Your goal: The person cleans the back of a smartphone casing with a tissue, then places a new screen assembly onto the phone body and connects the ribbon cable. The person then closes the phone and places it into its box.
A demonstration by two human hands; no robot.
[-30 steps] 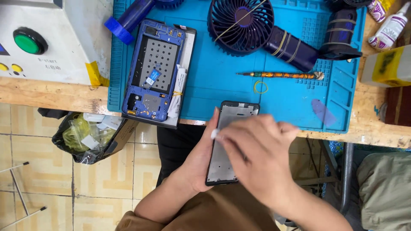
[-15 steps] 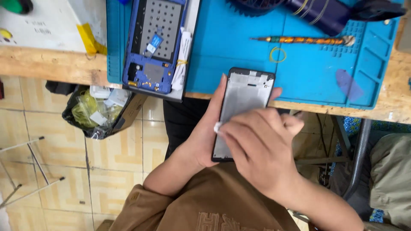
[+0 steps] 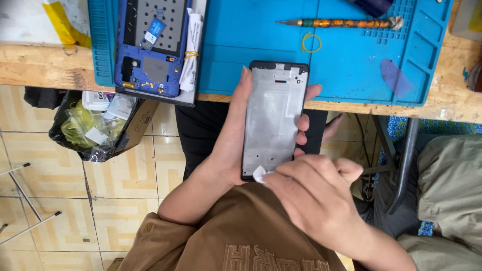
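Nearest: your right hand, fingers curled narrow, is pinching a small white wipe and pressing it against the near end of the phone frame.

Just beyond: your left hand is gripping that phone frame from its left side, thumb lying along the left edge and fingertips showing at the right edge. The frame is standing lengthwise, grey inner face up, black border around it; its far end is overlapping the near edge of the blue mat, its near end is hanging over your lap.

Left, on the floor: a black rubbish bag is sitting open, holding crumpled green and white scraps, just below the bench edge.

Bench level: the wooden bench is carrying the blue mat, which is covering most of it.

On the mat, left: a blue phone body is lying opened, its inner parts facing up, resting on a dark tray, with a rolled white strip bound by a yellow band touching its right side.

On the mat, right and farther: a yellow rubber band is lying flat, just near of a screwdriver with a mottled orange handle, which is lying crosswise. A purple pick is lying well right of the band.
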